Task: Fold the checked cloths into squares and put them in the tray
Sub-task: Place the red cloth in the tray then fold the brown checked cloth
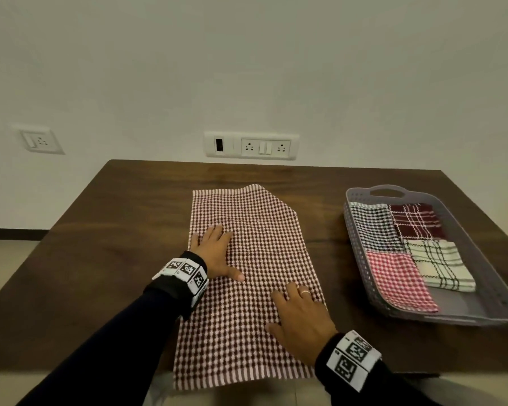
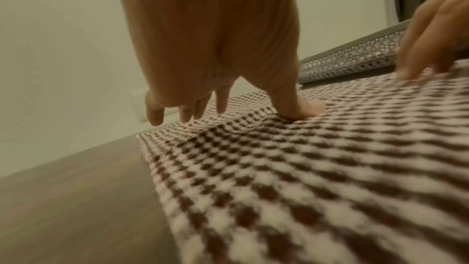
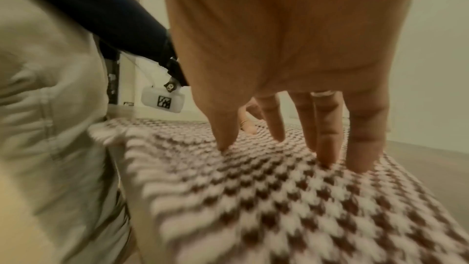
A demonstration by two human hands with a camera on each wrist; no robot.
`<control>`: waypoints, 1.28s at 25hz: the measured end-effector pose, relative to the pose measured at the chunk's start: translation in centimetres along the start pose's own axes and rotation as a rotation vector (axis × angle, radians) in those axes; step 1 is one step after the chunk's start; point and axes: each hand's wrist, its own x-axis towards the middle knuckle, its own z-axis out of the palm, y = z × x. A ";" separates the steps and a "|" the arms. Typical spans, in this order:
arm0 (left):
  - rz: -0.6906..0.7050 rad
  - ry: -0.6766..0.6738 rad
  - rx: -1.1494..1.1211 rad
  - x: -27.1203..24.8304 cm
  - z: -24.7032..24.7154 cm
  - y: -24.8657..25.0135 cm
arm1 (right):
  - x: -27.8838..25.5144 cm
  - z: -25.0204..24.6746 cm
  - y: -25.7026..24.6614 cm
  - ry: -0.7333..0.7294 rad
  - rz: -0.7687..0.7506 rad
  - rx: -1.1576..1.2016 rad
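A brown-and-white checked cloth (image 1: 247,288) (image 2: 317,168) (image 3: 266,198) lies as a long strip down the middle of the dark wooden table (image 1: 100,244), its near end hanging over the front edge. My left hand (image 1: 214,253) (image 2: 215,47) lies flat on the cloth's left side, fingers straight. My right hand (image 1: 299,320) (image 3: 291,67) presses the cloth nearer to me on its right side, fingers spread. A grey perforated tray (image 1: 361,253) (image 2: 355,57) at the right holds several folded checked cloths (image 1: 393,244).
The wall behind the table carries socket plates (image 1: 251,146). Bare tabletop stretches to the left of the cloth and between cloth and tray. The tray sits close to the table's right edge.
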 end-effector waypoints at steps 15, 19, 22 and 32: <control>0.324 -0.229 -0.336 -9.2 -0.8 2.6 | -3.8 1.5 1.0 0.100 -0.510 0.160; 0.364 -0.334 -0.619 -11.4 -3.0 3.4 | -2.0 -2.7 2.7 0.407 -0.425 0.356; 0.368 -0.083 -0.315 -11.2 -3.2 4.3 | -0.3 -4.5 3.0 0.521 -0.369 0.382; 0.023 0.234 -0.487 -6.6 -4.4 -1.2 | 2.4 -6.3 8.5 0.205 0.136 0.692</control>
